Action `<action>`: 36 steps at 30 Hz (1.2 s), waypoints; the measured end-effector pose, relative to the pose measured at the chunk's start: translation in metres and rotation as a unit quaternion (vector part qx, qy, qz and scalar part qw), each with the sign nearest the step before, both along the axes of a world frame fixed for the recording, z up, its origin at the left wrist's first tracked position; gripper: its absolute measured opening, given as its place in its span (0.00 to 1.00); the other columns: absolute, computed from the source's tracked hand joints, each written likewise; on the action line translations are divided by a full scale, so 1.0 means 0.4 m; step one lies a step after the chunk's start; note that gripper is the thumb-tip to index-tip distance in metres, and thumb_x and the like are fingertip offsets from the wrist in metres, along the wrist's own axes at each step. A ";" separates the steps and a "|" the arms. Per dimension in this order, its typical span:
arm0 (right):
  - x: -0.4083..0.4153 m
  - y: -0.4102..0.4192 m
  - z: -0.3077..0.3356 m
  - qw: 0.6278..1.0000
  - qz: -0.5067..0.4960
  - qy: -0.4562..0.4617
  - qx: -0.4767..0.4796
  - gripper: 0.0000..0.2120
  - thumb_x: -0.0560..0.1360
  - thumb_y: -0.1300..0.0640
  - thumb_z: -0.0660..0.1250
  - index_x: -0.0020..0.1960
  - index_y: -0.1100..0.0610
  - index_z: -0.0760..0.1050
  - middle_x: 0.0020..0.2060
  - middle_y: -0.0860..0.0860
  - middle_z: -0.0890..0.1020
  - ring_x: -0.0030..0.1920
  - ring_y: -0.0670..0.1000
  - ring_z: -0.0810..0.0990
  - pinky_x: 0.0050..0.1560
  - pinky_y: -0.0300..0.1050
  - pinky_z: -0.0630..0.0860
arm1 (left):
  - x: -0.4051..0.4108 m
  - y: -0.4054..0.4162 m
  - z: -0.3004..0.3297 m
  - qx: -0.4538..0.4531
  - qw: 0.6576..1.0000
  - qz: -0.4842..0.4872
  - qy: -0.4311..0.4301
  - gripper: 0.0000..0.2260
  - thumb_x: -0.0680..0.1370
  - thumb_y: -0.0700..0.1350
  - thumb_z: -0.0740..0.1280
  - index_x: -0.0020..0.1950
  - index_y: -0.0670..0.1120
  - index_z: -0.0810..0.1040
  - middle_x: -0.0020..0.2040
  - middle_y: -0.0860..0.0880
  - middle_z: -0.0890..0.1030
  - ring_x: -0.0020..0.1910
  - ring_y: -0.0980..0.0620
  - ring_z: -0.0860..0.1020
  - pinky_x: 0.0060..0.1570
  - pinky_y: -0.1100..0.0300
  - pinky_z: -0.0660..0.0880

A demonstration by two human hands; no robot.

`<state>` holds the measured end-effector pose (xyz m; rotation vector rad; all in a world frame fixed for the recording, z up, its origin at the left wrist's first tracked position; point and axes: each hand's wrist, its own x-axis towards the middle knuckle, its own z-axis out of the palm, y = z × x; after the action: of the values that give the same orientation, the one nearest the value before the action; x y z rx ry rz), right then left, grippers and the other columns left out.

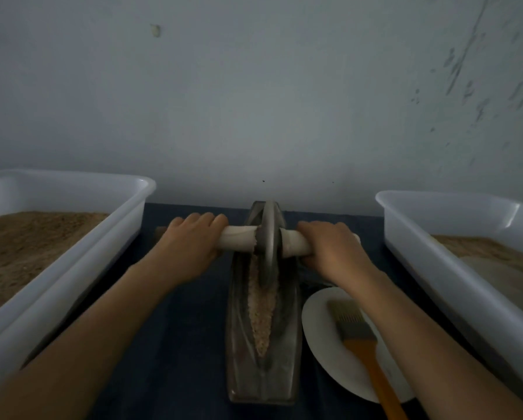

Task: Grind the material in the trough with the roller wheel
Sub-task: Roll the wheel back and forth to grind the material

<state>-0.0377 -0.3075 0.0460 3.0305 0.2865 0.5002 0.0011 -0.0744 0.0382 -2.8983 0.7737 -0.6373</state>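
gripping the roller wheel [268,237] axle — left hand [190,247] curled tight, right hand [334,248] likewise, wheel in trough [263,344]

I note two open lanes of dark blue tabletop [175,344], one either side of the long grey metal trough [263,371]. The left lane is bounded by a white plastic tub of brown powder [72,256]. The right lane is narrowed by a white round plate [324,344] carrying an orange-handled brush [366,356], with a second white plastic tub [436,268] beyond. A grey wall [254,101] closes the far edge.
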 end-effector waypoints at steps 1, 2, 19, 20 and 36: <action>0.012 -0.002 -0.015 0.999 -0.002 -0.034 -0.001 0.10 0.72 0.54 0.66 0.53 0.53 0.70 0.50 0.50 0.78 0.51 0.54 0.75 0.42 0.45 0.57 | 0.001 -0.005 -0.012 -0.011 0.999 0.001 -0.042 0.14 0.76 0.50 0.65 0.58 0.49 0.69 0.54 0.49 0.73 0.52 0.48 0.73 0.49 0.54 0.67; 0.020 -0.002 -0.027 0.998 0.000 -0.057 0.007 0.10 0.72 0.54 0.66 0.52 0.53 0.70 0.49 0.50 0.77 0.51 0.54 0.75 0.43 0.46 0.57 | 0.000 -0.010 -0.021 -0.021 0.997 -0.003 -0.073 0.14 0.73 0.48 0.70 0.56 0.47 0.72 0.50 0.47 0.75 0.48 0.46 0.75 0.46 0.53 0.68; -0.137 0.019 0.108 0.953 0.050 0.300 0.012 0.14 0.70 0.54 0.71 0.55 0.53 0.76 0.48 0.49 0.81 0.46 0.47 0.79 0.42 0.38 0.74 | -0.118 0.036 0.136 0.056 0.927 -0.072 0.364 0.11 0.75 0.51 0.66 0.53 0.55 0.66 0.49 0.55 0.76 0.47 0.58 0.75 0.49 0.62 0.71; -0.140 0.018 0.109 0.952 0.050 0.303 0.009 0.14 0.70 0.54 0.71 0.54 0.53 0.76 0.47 0.49 0.81 0.46 0.47 0.79 0.44 0.39 0.75 | -0.121 0.037 0.139 0.054 0.924 -0.074 0.370 0.10 0.76 0.51 0.66 0.53 0.55 0.66 0.49 0.55 0.76 0.47 0.58 0.75 0.50 0.61 0.72; 0.017 -0.011 -0.035 0.997 0.027 -0.065 0.021 0.10 0.72 0.54 0.66 0.52 0.53 0.70 0.49 0.50 0.77 0.51 0.53 0.74 0.43 0.44 0.55 | -0.002 -0.011 -0.024 -0.042 0.999 0.002 -0.028 0.14 0.77 0.52 0.63 0.60 0.51 0.66 0.56 0.52 0.72 0.55 0.50 0.72 0.52 0.56 0.66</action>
<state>-0.0308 -0.3120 0.0321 3.0194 0.3546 0.7139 0.0004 -0.0787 0.0288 -2.9423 0.7513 -0.7655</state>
